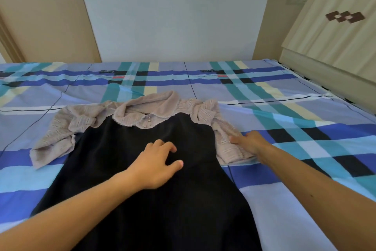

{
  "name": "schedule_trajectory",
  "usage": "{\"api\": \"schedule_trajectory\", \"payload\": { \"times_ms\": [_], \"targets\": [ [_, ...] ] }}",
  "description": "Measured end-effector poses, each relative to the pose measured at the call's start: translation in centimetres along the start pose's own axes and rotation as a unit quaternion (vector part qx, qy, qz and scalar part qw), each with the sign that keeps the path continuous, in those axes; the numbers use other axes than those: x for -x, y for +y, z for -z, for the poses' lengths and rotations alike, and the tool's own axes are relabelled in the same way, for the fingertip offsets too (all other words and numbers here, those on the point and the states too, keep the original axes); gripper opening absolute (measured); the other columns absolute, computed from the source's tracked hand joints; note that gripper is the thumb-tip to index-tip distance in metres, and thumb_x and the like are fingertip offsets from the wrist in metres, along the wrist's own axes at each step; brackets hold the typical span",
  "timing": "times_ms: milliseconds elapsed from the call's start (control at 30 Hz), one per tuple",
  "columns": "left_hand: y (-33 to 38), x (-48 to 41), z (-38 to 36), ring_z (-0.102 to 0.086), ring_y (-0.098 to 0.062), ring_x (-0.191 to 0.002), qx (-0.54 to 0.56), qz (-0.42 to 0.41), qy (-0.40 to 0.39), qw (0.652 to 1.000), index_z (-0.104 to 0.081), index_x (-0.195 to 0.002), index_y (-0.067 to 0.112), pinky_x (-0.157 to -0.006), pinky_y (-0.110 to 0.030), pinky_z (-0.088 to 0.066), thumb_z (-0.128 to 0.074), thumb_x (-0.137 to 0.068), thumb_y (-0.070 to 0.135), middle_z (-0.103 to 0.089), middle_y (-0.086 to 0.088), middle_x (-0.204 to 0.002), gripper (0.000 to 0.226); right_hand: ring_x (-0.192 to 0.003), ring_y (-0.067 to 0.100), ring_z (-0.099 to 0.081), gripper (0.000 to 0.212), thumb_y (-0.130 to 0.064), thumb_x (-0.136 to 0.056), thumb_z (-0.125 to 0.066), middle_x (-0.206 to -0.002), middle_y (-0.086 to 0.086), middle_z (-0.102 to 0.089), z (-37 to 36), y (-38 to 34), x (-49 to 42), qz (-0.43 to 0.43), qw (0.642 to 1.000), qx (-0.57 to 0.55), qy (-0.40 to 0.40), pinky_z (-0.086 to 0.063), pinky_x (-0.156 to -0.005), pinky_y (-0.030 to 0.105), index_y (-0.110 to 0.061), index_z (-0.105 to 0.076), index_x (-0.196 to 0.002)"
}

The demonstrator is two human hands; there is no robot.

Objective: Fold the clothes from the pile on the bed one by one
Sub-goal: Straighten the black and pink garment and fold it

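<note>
Flattening dress on bed: left hand, loosely bent, is anchoring the front; right hand, spread, is pressing 3 o'clock sleeve; fold it inward crease-free.

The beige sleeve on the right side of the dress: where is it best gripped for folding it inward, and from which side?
Probably pinch its cuff, the free outer end lying flat on the bed sheet, coming from the right, where the right hand rests. The shoulder end is fixed to the dark body.

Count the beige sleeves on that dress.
2. The left sleeve lies crumpled beside the black dress; the right sleeve lies under the right hand.
</note>
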State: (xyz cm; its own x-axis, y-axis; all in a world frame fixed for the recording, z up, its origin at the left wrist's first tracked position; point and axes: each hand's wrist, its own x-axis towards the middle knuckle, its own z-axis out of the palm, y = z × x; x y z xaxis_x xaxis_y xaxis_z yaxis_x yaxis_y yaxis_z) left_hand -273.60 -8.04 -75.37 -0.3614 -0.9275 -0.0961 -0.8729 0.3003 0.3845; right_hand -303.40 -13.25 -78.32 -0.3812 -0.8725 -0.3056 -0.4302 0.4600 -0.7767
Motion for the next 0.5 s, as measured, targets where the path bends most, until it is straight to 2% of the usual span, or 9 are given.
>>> {"api": "schedule_trajectory", "payload": {
  "times_ms": [67,100,167,233,300,367,433,500],
  "targets": [
    [1.1,-3.8,-0.6,-0.042,-0.021,-0.13,0.016,0.009,0.01,1.0,-0.045,-0.141,0.026,-0.109,-0.039,-0.04,-0.051,-0.095,0.054,-0.045,-0.001,-0.14,0.054,-0.083,0.028,-0.067,0.051,-0.018,-0.077,-0.084,-0.108,0.017,-0.067,1.2,-1.1,-1.4,0.009,0.999,0.032,-0.033,-0.057,-0.066,0.034,0.006,-0.063,-0.116],
    [1.7,-6.0,-1.0,-0.043,-0.024,-0.13,0.015,0.012,0.016,1.0,-0.045,-0.142,0.023,-0.109,-0.041,-0.04,-0.051,-0.096,0.053,-0.044,-0.003,-0.142,0.055,-0.08,0.03,-0.066,0.045,-0.01,-0.076,-0.083,-0.105,0.02,-0.067,2.5,-1.5,-2.6,0.017,0.998,0.045,-0.036,-0.056,-0.062,0.034,0.007,-0.064,-0.113],
    [2.1,-9.4,-1.2,-0.043,-0.028,-0.131,0.007,0.021,0.032,0.999,-0.044,-0.143,0.02,-0.109,-0.045,-0.04,-0.05,-0.097,0.052,-0.044,-0.008,-0.142,0.057,-0.088,0.035,-0.065,0.046,-0.009,-0.074,-0.082,-0.107,0.021,-0.065,5.9,-3.0,-3.9,0.036,0.995,0.093,-0.004,-0.057,-0.067,0.04,0.004,-0.063,-0.114],
    [2.7,-12.7,-1.6,-0.044,-0.031,-0.131,0.004,0.027,0.043,0.999,-0.045,-0.143,0.016,-0.109,-0.049,-0.038,-0.048,-0.097,0.053,-0.045,-0.011,-0.143,0.059,-0.084,0.033,-0.062,0.035,-0.011,-0.076,-0.079,-0.098,0.02,-0.064,10.5,-3.7,-5.4,0.062,0.986,0.14,0.066,-0.054,-0.065,0.04,0.001,-0.067,-0.107],
    [3.5,-15.2,-1.8,-0.043,-0.034,-0.132,0.002,0.02,0.055,0.998,-0.045,-0.142,0.012,-0.11,-0.048,-0.036,-0.045,-0.098,0.051,-0.046,-0.015,-0.144,0.059,-0.071,0.029,-0.054,0.008,-0.012,-0.08,-0.072,-0.08,0.015,-0.061,15.3,-3.8,-6.3,0.104,0.964,0.201,0.141,-0.043,-0.056,0.033,-0.005,-0.067,-0.08],
    [4.8,-17.3,-2.2,-0.039,-0.036,-0.137,0.001,0.009,0.054,0.999,-0.041,-0.146,0.008,-0.113,-0.047,-0.032,-0.042,-0.101,0.048,-0.042,-0.018,-0.149,0.06,-0.064,0.03,-0.049,0.015,-0.015,-0.075,-0.063,-0.066,0.014,-0.054,19.7,-2.7,-7.2,0.17,0.925,0.255,0.223,-0.038,-0.06,0.032,-0.011,-0.057,-0.063],
    [6.1,-18.8,-2.7,-0.033,-0.036,-0.142,-0.009,-0.009,0.047,0.999,-0.036,-0.149,0.008,-0.116,-0.046,-0.028,-0.038,-0.103,0.047,-0.036,-0.017,-0.154,0.06,-0.068,0.036,-0.055,0.004,-0.014,-0.066,-0.058,-0.068,0.017,-0.057,23.5,-0.9,-8.1,0.223,0.89,0.279,0.285,-0.042,-0.065,0.034,-0.012,-0.061,-0.068],
    [6.8,-20.1,-3.5,-0.034,-0.035,-0.141,-0.019,-0.032,0.037,0.999,-0.037,-0.149,0.011,-0.117,-0.048,-0.028,-0.035,-0.103,0.049,-0.037,-0.016,-0.154,0.06,-0.075,0.039,-0.062,0.013,-0.002,-0.07,-0.065,-0.073,0.017,-0.06,26.7,2.0,-9.3,0.228,0.876,0.281,0.32,-0.047,-0.063,0.037,-0.014,-0.064,-0.075]
  ]
}}
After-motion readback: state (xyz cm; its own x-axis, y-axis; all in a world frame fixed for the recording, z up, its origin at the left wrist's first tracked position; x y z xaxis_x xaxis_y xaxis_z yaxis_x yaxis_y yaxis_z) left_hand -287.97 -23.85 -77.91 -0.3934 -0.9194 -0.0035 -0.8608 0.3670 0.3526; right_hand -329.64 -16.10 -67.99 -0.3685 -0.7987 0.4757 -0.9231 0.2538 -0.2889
